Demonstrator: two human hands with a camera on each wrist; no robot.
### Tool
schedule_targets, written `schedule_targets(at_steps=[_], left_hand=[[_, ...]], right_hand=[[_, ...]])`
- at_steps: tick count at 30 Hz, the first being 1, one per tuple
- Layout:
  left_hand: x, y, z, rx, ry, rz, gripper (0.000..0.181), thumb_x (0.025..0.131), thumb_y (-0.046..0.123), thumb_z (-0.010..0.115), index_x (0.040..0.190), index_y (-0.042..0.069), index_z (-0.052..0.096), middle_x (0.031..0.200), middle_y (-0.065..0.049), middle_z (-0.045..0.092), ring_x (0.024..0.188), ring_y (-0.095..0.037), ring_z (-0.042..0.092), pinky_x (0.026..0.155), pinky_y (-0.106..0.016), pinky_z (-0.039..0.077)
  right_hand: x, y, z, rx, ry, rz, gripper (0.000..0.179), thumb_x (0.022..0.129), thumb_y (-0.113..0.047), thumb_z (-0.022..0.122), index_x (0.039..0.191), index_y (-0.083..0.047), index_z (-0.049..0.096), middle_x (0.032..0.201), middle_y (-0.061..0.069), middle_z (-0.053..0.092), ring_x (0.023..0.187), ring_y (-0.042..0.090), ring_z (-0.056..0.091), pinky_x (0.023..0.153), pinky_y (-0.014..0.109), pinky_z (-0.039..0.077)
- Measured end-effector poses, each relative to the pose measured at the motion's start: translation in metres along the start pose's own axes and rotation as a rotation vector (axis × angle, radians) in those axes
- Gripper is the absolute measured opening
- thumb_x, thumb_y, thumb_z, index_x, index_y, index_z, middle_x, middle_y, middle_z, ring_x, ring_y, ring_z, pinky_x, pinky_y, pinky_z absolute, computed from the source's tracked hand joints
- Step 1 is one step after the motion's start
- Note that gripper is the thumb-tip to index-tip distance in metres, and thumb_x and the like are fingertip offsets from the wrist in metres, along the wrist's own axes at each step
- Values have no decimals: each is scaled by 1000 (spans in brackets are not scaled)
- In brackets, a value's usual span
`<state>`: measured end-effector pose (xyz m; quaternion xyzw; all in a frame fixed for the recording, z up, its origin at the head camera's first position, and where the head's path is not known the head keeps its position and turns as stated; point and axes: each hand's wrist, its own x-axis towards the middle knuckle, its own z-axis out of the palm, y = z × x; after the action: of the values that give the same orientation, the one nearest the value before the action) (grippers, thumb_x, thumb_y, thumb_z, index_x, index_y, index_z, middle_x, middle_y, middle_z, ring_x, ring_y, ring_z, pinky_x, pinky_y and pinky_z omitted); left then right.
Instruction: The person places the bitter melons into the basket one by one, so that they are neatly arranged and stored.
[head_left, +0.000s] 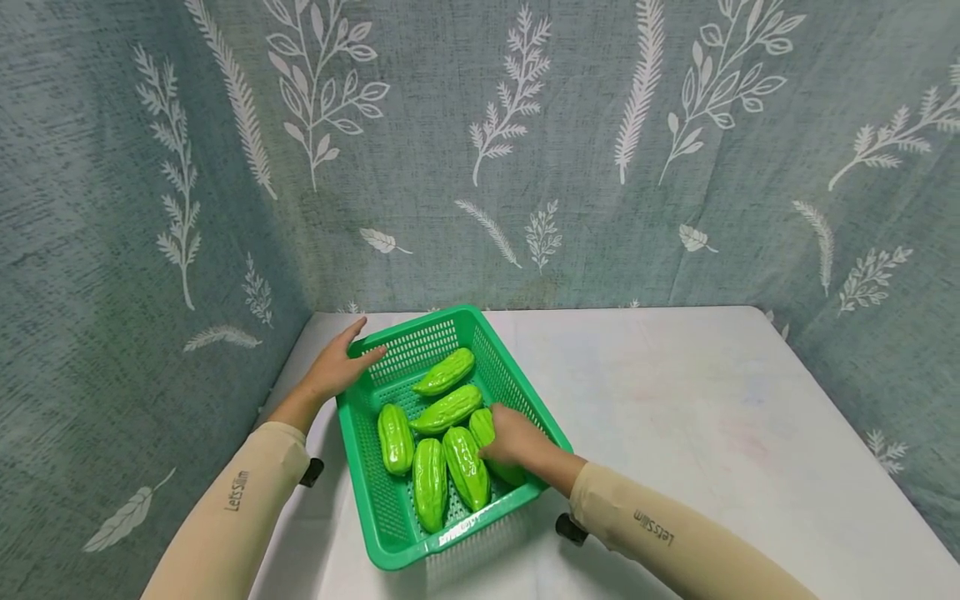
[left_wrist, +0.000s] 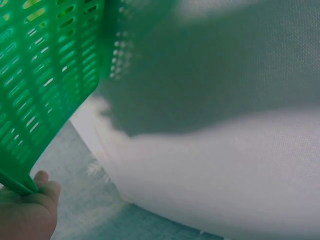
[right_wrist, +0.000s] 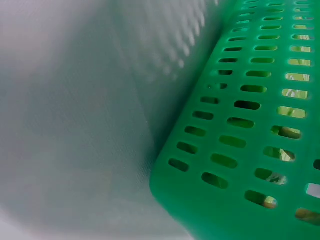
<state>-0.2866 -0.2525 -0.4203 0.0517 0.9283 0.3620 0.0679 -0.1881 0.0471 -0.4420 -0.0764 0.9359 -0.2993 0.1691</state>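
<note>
In the head view, a green plastic basket with slotted sides holds several shiny green bitter gourds. My left hand holds the basket's far left corner, thumb over the rim and fingers along the outside. The left wrist view shows part of that hand against the rim. Inside the basket, my right hand grips a bitter gourd by the right wall; the hand partly covers it. From the right wrist, only the basket's outer wall shows, with the right hand hidden behind it.
The basket stands on the left part of a white-covered table. Grey-green curtains with white leaf prints enclose the back and sides. Both forearms wear beige sleeves, with small black devices near the wrists.
</note>
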Motion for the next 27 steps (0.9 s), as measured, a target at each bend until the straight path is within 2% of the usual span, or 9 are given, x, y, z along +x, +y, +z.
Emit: schedule_targets(at_steps=[7, 13, 18, 27], left_hand=[[-2, -1, 1, 3, 1, -12, 82, 93, 52, 51, 154, 25, 3, 159, -16, 13, 144, -43, 15, 108, -66, 25], [-2, 0, 0, 9, -3, -26, 84, 93, 56, 49, 154, 23, 1, 158, -19, 15, 143, -45, 16, 107, -67, 25], [-2, 2, 0, 7, -4, -30, 84, 93, 54, 50, 154, 22, 2, 158, -19, 16, 143, -45, 16, 108, -66, 24], [1, -1, 1, 3, -7, -34, 86, 92, 57, 49, 154, 21, 1, 157, -19, 16, 143, -44, 16, 109, -65, 25]], right_hand=[[-2, -1, 0, 8, 8, -21, 73, 80, -19, 76, 138, 5, 40, 127, 22, 55, 116, 37, 55, 97, 47, 48], [-3, -3, -2, 0, -3, -21, 71, 82, -19, 74, 139, 6, 39, 133, 23, 51, 121, 38, 52, 100, 48, 47], [-1, -2, -2, 3, 8, -29, 66, 82, -17, 73, 136, 5, 42, 127, 21, 55, 115, 36, 55, 95, 47, 49], [1, -4, -12, 71, 25, -41, 70, 81, -19, 74, 140, 2, 41, 136, 20, 50, 123, 37, 51, 98, 50, 47]])
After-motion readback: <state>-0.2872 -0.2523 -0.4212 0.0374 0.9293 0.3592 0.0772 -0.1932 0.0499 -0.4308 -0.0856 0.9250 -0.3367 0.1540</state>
